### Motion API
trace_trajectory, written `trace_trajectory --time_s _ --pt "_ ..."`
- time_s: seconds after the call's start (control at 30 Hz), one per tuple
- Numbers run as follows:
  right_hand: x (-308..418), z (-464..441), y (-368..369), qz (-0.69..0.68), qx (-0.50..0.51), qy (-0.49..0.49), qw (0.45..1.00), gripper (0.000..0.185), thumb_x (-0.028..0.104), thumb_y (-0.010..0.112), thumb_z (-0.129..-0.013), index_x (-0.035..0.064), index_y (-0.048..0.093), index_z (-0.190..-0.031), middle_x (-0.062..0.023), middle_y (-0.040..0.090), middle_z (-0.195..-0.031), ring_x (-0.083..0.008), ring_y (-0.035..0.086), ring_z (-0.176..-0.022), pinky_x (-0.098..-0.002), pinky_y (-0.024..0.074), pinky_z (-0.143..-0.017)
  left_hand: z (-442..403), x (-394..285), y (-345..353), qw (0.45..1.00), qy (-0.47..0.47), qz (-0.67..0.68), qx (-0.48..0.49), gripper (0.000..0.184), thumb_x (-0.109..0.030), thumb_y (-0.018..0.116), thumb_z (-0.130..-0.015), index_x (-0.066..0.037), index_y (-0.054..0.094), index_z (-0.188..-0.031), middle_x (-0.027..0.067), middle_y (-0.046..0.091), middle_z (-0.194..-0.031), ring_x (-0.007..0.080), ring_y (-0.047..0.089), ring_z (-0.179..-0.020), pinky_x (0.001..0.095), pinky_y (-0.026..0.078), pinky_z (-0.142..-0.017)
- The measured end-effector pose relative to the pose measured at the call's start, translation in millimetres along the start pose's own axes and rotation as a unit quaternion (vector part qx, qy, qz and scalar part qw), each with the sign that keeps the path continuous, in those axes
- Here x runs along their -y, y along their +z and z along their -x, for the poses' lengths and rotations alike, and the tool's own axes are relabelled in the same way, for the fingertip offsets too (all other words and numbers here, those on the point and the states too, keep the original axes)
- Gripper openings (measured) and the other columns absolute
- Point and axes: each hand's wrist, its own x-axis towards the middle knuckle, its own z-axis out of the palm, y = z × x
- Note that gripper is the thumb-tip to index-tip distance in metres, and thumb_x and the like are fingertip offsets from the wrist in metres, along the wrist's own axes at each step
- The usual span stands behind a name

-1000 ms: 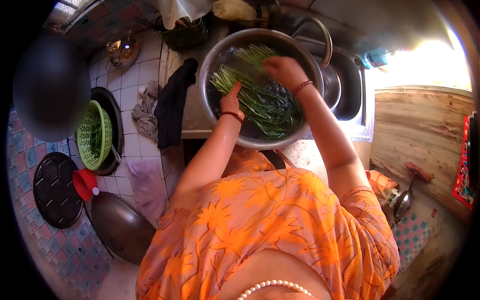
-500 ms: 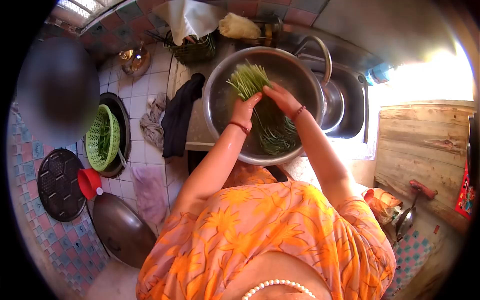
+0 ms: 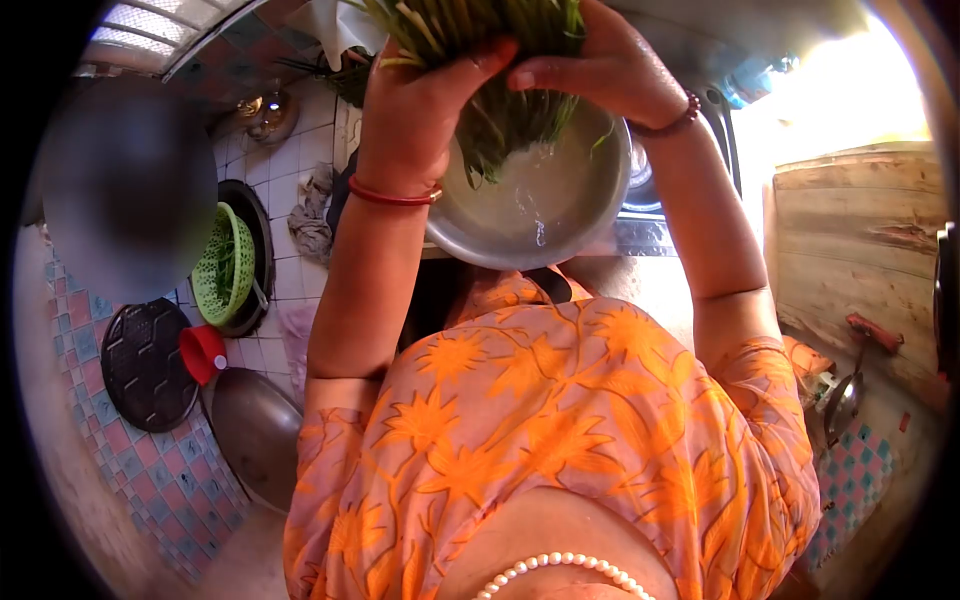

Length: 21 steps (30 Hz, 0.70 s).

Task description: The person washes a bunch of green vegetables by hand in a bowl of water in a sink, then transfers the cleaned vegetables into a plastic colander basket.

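Note:
A thick bunch of long green stalks [image 3: 515,110] is raised above the big steel basin [image 3: 480,243], its leafy ends hanging over the water. My left hand [image 3: 415,115] grips the bunch from the left, thumb across the front. From the right, my right hand [image 3: 610,75] holds the same bunch, its thumb close to the left one. Water drips and ripples in the basin below.
On the left, a green colander [image 3: 240,268] holding greens sits in a dark round recess, near a red cup [image 3: 203,354], a black perforated disc [image 3: 150,365] and a dark metal pan [image 3: 255,435]. A grey cloth [image 3: 312,225] lies on white tiles.
Both hands gathered the stalks in the basin, then lifted them up out of the water and nearer the camera. The view has also shifted slightly.

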Motion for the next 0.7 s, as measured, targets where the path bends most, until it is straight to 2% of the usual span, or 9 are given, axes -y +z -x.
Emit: trace_trajectory --time_s 0.03,0.13,0.17,0.27,0.4,0.47,0.57,0.67,0.7 --pt "15 -4 6 -0.064 -0.040 0.040 0.996 0.079 0.003 0.075 -0.075 -0.0001 0.029 -0.139 -0.0092 0.045 -0.132 -0.0152 0.042 -0.120 -0.0317 0.0361 -0.101 -1 -4 -2 1.000 -0.002 -0.013 -0.017 0.028 0.000 0.063 -0.081 -0.001 0.060 -0.108 0.0066 0.065 -0.101 0.0166 0.062 -0.091 0.0299 0.050 -0.083" --pt "9 -6 0 -0.024 -0.023 0.018 0.999 0.075 0.003 0.073 -0.077 -0.0002 0.030 -0.138 -0.0101 0.046 -0.131 -0.0157 0.043 -0.120 -0.0319 0.0362 -0.101 -2 -18 15 0.999 0.001 0.048 0.025 0.033 -0.010 0.068 -0.081 -0.003 0.059 -0.112 0.0073 0.064 -0.104 0.0144 0.061 -0.093 0.0260 0.048 -0.084" --pt "21 -7 2 -0.036 -0.036 0.095 0.994 0.072 0.003 0.072 -0.077 0.0000 0.032 -0.137 -0.0098 0.048 -0.129 -0.0159 0.044 -0.119 -0.0317 0.0371 -0.100 -2 -13 13 0.998 -0.007 0.060 0.007 0.033 -0.006 0.068 -0.081 -0.002 0.059 -0.112 0.0067 0.064 -0.104 0.0144 0.061 -0.092 0.0258 0.048 -0.083" --pt "-18 13 -4 -0.033 -0.069 0.143 0.987 0.047 0.013 0.069 -0.083 0.0015 0.049 -0.124 -0.0014 0.058 -0.113 -0.0085 0.052 -0.103 -0.0263 0.0420 -0.091 3 28 -6 0.992 -0.051 0.105 -0.058 0.032 0.001 0.066 -0.080 -0.001 0.058 -0.111 0.0056 0.063 -0.105 0.0148 0.060 -0.091 0.0263 0.048 -0.082" --pt "-101 45 -20 -0.079 -0.131 0.185 0.971 0.044 0.009 0.064 -0.085 0.0021 0.048 -0.126 -0.0024 0.058 -0.114 -0.0116 0.051 -0.105 -0.0282 0.0406 -0.093 11 99 -47 0.961 -0.136 0.173 -0.170 0.033 0.002 0.063 -0.081 -0.001 0.057 -0.113 0.0065 0.061 -0.107 0.0171 0.058 -0.097 0.0298 0.047 -0.087" --pt "-125 66 -20 -0.021 -0.104 0.247 0.963 0.043 0.012 0.063 -0.085 0.0022 0.050 -0.125 -0.0055 0.060 -0.112 -0.0138 0.053 -0.104 -0.0295 0.0403 -0.093 22 164 -87 0.948 -0.188 0.144 -0.212 0.033 -0.007 0.067 -0.081 -0.002 0.058 -0.113 0.0079 0.062 -0.108 0.0218 0.059 -0.097 0.0360 0.048 -0.085" --pt "-180 102 -20 0.099 -0.072 0.370 0.921 0.044 0.022 0.065 -0.083 0.0016 0.053 -0.120 -0.0124 0.062 -0.111 -0.0207 0.056 -0.104 -0.0324 0.0413 -0.092 37 212 -114 0.915 -0.279 0.150 -0.250 0.032 -0.005 0.065 -0.081 -0.001 0.059 -0.112 0.0086 0.063 -0.107 0.0227 0.060 -0.096 0.0366 0.049 -0.085" --pt "-207 112 -6 0.206 -0.148 0.455 0.854 0.048 0.032 0.067 -0.079 0.0001 0.057 -0.114 -0.0189 0.061 -0.111 -0.0292 0.056 -0.106 -0.0355 0.0421 -0.091 44 250 -127 0.896 -0.325 0.163 -0.255 0.031 -0.005 0.064 -0.082 0.000 0.059 -0.112 0.0092 0.063 -0.104 0.0233 0.060 -0.095 0.0367 0.048 -0.086" --pt "-223 118 1 0.183 -0.187 0.451 0.853 0.055 0.037 0.069 -0.077 0.0013 0.054 -0.115 -0.0205 0.061 -0.109 -0.0339 0.056 -0.107 -0.0391 0.0432 -0.090 46 256 -126 0.887 -0.321 0.184 -0.275 0.037 -0.007 0.067 -0.080 0.001 0.057 -0.115 0.0123 0.061 -0.110 0.0248 0.057 -0.101 0.0388 0.045 -0.091"
